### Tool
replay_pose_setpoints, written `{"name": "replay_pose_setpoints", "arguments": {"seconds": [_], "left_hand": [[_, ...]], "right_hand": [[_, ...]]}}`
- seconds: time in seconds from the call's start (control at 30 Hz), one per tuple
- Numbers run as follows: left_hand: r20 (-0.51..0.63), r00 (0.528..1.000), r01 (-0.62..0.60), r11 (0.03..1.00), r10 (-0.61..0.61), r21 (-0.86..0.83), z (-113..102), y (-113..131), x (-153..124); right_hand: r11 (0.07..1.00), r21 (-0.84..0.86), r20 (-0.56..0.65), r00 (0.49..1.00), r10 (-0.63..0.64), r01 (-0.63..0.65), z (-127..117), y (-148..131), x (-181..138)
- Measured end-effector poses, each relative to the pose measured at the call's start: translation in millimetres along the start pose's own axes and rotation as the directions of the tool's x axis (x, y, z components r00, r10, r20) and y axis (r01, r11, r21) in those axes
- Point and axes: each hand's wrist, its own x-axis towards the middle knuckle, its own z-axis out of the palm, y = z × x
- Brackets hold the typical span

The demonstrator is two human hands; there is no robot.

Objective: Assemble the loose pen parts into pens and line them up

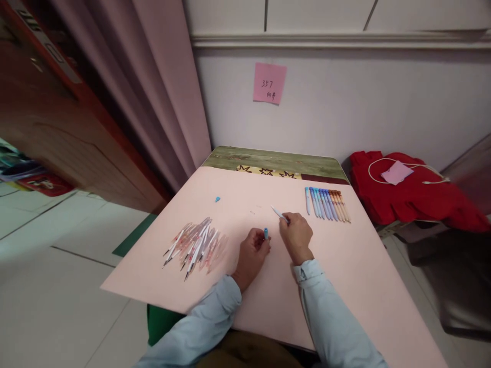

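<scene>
My left hand is closed round a small blue pen cap, held upright above the pink sheet. My right hand pinches a thin white pen refill whose tip points up and to the left. The two hands are close together near the middle of the sheet. A heap of several clear pen parts and refills lies to the left of my left hand. A neat row of several finished pens, blue ones and orange ones, lies to the right beyond my right hand.
A tiny blue piece lies alone on the sheet at the far left. The sheet covers a small table against a wall with a pink sticky note. A red cloth with a white cable lies to the right. A curtain hangs at the left.
</scene>
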Motion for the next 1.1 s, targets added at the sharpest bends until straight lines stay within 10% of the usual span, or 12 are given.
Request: {"name": "replay_pose_setpoints", "arguments": {"seconds": [0.47, 0.77, 1.1], "left_hand": [[-0.018, 0.988, 0.13, 0.893, -0.152, -0.43, -21.3, 6.5, 5.8], [-0.092, 0.993, 0.051, 0.963, -0.078, -0.266, -25.2, 2.5, -4.3], [-0.049, 0.996, -0.087, 0.973, 0.078, -0.214, -31.6, 6.4, -13.6]], "right_hand": [[0.985, 0.123, -0.222, 0.97, -0.095, 0.125, 8.4, 2.2, -10.6], [0.975, 0.051, -0.27, 0.942, -0.197, 0.218, 9.6, 0.7, -14.8], [0.862, 0.161, 0.015, 0.872, -0.489, 0.481, 3.6, -64.4, 14.1]]}}
